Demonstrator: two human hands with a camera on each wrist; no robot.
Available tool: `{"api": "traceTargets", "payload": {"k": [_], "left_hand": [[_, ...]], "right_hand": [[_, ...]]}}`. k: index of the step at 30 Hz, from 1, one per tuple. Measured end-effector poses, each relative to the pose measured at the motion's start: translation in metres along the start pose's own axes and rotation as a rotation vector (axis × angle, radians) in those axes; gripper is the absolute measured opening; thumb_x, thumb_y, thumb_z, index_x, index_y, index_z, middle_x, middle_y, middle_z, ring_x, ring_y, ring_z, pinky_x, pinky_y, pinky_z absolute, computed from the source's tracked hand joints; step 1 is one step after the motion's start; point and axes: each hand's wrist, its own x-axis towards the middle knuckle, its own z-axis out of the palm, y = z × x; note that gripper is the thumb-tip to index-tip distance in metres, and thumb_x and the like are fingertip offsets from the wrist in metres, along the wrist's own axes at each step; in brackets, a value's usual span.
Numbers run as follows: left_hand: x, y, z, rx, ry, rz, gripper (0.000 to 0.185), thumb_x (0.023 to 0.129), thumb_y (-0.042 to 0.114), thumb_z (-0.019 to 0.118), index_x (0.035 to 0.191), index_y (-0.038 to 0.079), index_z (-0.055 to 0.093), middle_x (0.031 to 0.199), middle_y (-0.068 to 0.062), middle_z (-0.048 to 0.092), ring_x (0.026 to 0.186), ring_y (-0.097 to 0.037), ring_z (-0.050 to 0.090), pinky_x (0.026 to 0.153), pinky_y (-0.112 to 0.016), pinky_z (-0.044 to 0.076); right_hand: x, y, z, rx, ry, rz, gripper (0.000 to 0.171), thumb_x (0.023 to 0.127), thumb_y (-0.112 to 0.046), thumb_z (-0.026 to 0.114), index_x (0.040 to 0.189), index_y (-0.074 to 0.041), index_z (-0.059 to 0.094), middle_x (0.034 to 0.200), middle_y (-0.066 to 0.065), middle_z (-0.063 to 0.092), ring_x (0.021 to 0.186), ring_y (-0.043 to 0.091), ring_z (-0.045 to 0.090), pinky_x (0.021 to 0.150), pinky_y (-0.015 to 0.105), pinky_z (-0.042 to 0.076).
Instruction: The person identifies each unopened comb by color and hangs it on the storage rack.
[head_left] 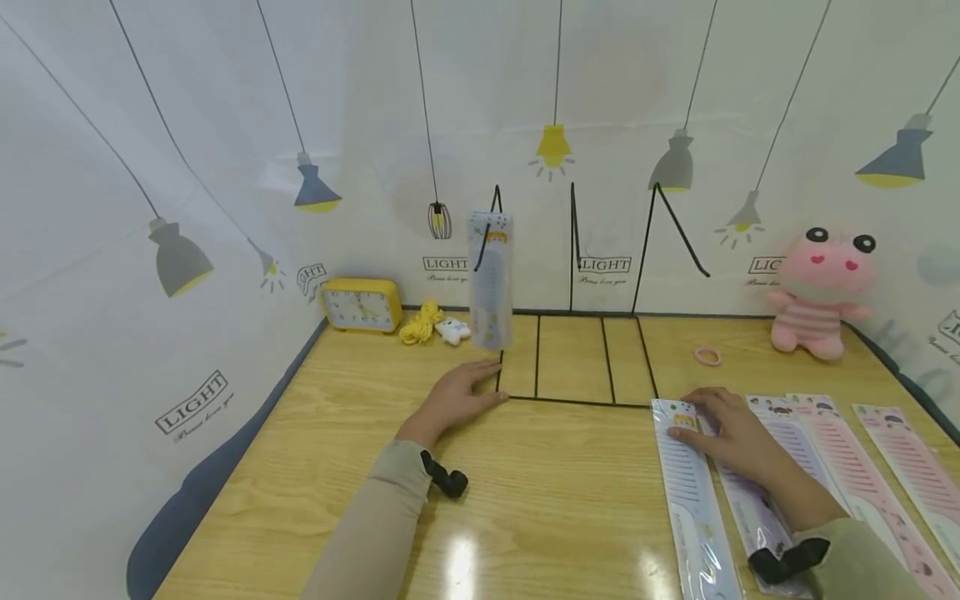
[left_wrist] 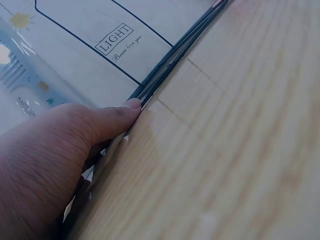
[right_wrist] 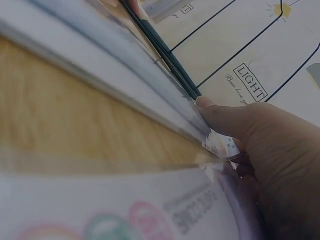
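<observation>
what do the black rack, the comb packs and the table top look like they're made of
Black rack: thin rods, likely coated metal wire; slim, rigid, dark sheen. Comb packs: glossy clear plastic sleeves, showing glare, over what look like plastic combs on printed card. Table top: wood-grain pattern with a shiny finish, reflecting lights; possibly laminate rather than solid wood.

Both arms reach forward in beige sleeves, each with a black strap at the wrist. The left hand (head_left: 459,393) lies palm down, fingers straight and together, thumb extended along its side. The right hand (head_left: 731,433) rests flat too, fingers stretched forward, slightly spread.
</observation>
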Motion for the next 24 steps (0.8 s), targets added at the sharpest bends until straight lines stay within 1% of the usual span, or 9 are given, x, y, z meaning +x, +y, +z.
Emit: {"api": "traceTargets", "payload": {"k": [4,8,12,19,24], "left_hand": [[-0.0001,-0.0003,0.0003,0.000,-0.002,0.004,0.068,0.097,0.057,0.059,0.154,0.024,0.044,0.159,0.005,0.039,0.147,-0.023,0.033,0.120,-0.046,0.026],[0.0006,-0.0004,0.0005,0.002,-0.002,0.004,0.068,0.097,0.058,0.058,0.154,0.025,0.044,0.158,0.006,0.039,0.146,-0.022,0.034,0.120,-0.045,0.027],[0.0008,-0.0009,0.0012,0.007,-0.008,0.000,0.067,0.097,0.058,0.058,0.154,0.025,0.043,0.159,0.006,0.038,0.147,-0.022,0.033,0.120,-0.045,0.026],[0.0010,-0.0015,0.0012,0.015,-0.002,-0.003,0.068,0.097,0.060,0.056,0.155,0.026,0.043,0.159,0.008,0.037,0.147,-0.022,0.032,0.121,-0.045,0.026],[0.0006,-0.0013,0.0007,0.011,0.003,0.010,0.068,0.097,0.059,0.057,0.154,0.025,0.044,0.159,0.006,0.038,0.147,-0.023,0.033,0.120,-0.046,0.026]], "right_hand": [[0.0012,-0.0012,0.0006,0.036,0.001,0.016,0.059,0.085,-0.032,0.083,0.124,0.005,0.058,0.125,0.025,0.058,0.118,0.047,0.051,0.096,0.063,0.039],[0.0024,-0.0035,-0.0002,0.057,0.002,0.019,0.060,0.084,-0.030,0.083,0.123,0.008,0.057,0.117,0.025,0.063,0.113,0.044,0.057,0.093,0.057,0.042],[0.0013,-0.0050,-0.0002,0.040,0.007,0.004,0.063,0.084,-0.030,0.084,0.124,0.009,0.055,0.116,0.026,0.062,0.110,0.044,0.059,0.090,0.057,0.045],[-0.0004,-0.0053,-0.0001,0.005,0.007,-0.033,0.063,0.086,-0.029,0.082,0.128,0.009,0.052,0.118,0.026,0.060,0.110,0.044,0.057,0.089,0.058,0.045],[-0.0007,-0.0065,-0.0010,-0.016,0.023,-0.072,0.056,0.086,-0.024,0.082,0.125,0.006,0.055,0.111,0.020,0.062,0.101,0.035,0.058,0.082,0.050,0.045]]}}
